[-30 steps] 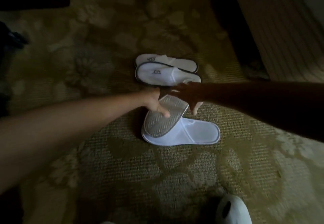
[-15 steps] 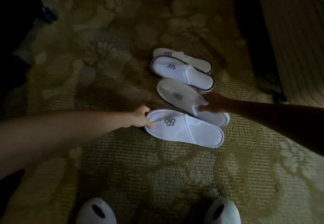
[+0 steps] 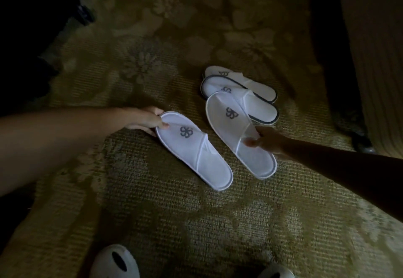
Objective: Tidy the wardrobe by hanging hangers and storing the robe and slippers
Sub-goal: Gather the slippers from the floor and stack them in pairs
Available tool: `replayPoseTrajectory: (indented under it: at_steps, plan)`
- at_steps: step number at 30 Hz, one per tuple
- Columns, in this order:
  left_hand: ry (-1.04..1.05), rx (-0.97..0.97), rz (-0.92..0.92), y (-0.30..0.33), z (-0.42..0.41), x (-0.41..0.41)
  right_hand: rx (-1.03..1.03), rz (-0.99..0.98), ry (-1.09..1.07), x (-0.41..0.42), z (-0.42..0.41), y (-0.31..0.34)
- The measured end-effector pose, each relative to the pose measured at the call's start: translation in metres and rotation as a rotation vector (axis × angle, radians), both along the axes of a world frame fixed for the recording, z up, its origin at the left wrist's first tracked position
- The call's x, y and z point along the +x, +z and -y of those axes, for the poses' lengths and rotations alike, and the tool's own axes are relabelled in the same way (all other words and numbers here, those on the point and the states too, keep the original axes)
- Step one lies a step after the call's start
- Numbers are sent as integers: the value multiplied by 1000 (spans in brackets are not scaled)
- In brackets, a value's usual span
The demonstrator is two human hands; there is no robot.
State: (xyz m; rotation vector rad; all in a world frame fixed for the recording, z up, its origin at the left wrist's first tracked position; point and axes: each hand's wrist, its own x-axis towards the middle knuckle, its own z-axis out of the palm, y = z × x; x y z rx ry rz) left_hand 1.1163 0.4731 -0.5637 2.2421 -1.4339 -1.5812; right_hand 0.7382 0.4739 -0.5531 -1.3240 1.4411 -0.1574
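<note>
Two pairs of white slippers lie on a patterned carpet. My left hand (image 3: 146, 120) pinches the heel end of the near left slipper (image 3: 192, 151), thumb on top. My right hand (image 3: 265, 141) grips the strap of the slipper beside it (image 3: 231, 123), whose heel end overlaps a dark-trimmed slipper (image 3: 253, 103). A second dark-trimmed slipper (image 3: 246, 82) lies just behind that one. Both white-trimmed slippers show a grey flower logo and lie sole down.
The green-gold floral carpet (image 3: 196, 216) covers the floor. My two white shoes (image 3: 114, 262) show at the bottom edge. A dark wooden strip and lighter panel (image 3: 375, 60) run along the right. Dark objects fill the upper left corner.
The upside-down slipper has been turned sole down and drawn apart from its partner. The two white-trimmed slippers now lie side by side, each held by one hand.
</note>
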Motion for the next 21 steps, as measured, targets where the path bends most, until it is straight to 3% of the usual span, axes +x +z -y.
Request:
replayPoseTrajectory:
  at_steps: [3,5,8,10,14,17,21]
  plan:
    - [3,-31,44,3,11,16,-38,-7,-19,19,7,-9]
    - [-50,-101,205,4,17,21,-61,-58,61,31,13,-12]
    - [-117,-200,389,3,23,14,-143,-351,233,42,26,-10]
    - [-74,-273,353,3,28,-1,-376,-535,281,38,35,-4]
    - [-43,-332,266,3,43,-50,-626,-564,78,14,67,0]
    - [-67,-286,210,0,52,-88,-642,-672,173,2,99,-7]
    - [-91,-341,250,-8,59,-122,-497,-646,211,-3,130,-29]
